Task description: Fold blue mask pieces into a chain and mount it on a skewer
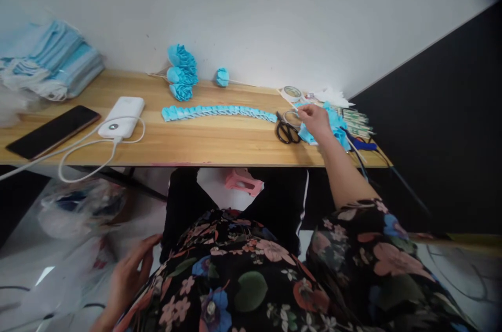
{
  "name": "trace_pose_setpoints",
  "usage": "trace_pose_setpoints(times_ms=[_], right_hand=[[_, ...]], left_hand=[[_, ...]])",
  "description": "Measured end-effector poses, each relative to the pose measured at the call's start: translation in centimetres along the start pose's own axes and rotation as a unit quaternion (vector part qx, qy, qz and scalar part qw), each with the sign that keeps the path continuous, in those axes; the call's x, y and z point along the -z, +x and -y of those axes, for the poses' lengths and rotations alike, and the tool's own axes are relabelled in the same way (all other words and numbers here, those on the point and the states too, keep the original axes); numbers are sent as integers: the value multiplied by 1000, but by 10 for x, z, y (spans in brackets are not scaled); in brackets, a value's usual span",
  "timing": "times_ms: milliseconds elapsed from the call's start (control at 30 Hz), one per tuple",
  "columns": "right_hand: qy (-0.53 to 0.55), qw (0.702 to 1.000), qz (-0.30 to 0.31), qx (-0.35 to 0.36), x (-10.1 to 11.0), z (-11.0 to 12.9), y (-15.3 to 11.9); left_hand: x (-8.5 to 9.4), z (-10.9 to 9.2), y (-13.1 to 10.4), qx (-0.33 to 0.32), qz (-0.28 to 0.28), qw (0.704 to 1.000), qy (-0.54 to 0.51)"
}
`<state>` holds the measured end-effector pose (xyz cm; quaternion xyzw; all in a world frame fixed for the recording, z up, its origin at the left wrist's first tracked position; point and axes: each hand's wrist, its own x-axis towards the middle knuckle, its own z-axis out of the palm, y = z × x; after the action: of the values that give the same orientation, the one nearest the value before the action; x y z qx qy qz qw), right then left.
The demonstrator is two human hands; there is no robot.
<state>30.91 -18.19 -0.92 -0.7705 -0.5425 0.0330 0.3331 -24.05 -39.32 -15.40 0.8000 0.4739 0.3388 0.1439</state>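
My right hand [314, 118] is over the right part of the table, its fingers pinched around one end of a thin pale stick [287, 100]. Crumpled blue crepe paper [336, 122] lies under and beside that hand. Just left of it are black-handled scissors [287, 132] and a roll of tape [292, 93]. A long pleated blue paper strip [219, 111] stretches across the middle of the table. Down beside my lap, below the table edge, hangs my left hand [131, 272], fingers loosely apart and nothing seen in them.
Blue paper flowers [182, 73] and a single blue bud [222, 77] on a stick lie near the wall. At left are stacked face masks [58, 60], a phone [53, 132] and a white power bank [122, 116] with cable. A blue-handled tool [364, 145] lies at right.
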Motion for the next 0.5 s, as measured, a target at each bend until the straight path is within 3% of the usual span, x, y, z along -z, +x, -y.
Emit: trace_pose_setpoints(times_ms=[67, 133, 233, 300, 400, 500], right_hand=[[143, 990, 3, 17, 6, -1, -8], [212, 975, 60, 34, 10, 4, -20], [212, 959, 162, 96, 15, 20, -43], [190, 949, 192, 165, 17, 32, -58], [177, 930, 207, 246, 20, 40, -75], [193, 925, 206, 256, 20, 36, -83]], left_hand=[[-10, -19, 43, -56, -24, 998, -10], [-15, -50, 100, -110, -57, 992, -25], [-25, -101, 184, -219, -87, 972, -17], [-37, -125, 227, -274, -105, 956, -4], [-61, -141, 264, -295, -45, 953, 54], [-83, -141, 278, -268, -4, 961, 64]])
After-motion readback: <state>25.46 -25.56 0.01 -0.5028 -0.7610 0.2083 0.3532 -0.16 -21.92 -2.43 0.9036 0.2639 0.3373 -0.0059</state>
